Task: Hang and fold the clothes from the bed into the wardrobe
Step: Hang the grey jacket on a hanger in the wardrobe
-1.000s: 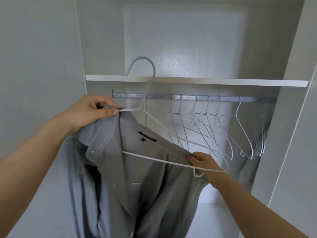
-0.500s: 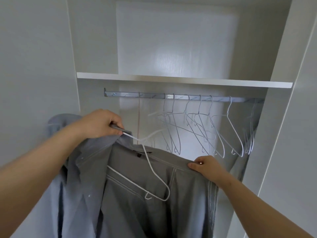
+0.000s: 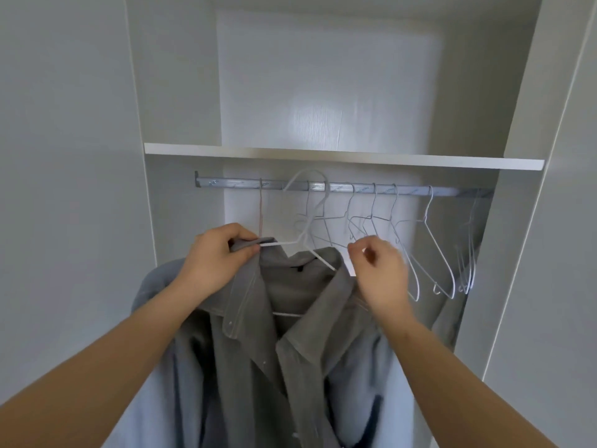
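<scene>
Our left hand [image 3: 219,257] pinched shirt [image 3: 290,350] collar plus hanger [image 3: 281,243] arm below the rail [image 3: 413,190]; right hand [image 3: 378,273] curled, blurred, we couldn't tell its grip.

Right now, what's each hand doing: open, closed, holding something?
Left hand: grips the shirt and hanger end.
Right hand: fingers curled, blurred; cannot tell if holding anything.

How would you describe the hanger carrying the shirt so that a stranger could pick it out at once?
Look under the wardrobe's shelf at the rail with its row of wire hangers. Towards the left is a thicker white hanger, its hook up at the rail. Unlike its bare neighbours, it alone carries a grey shirt, and the left hand grips one arm.
</scene>
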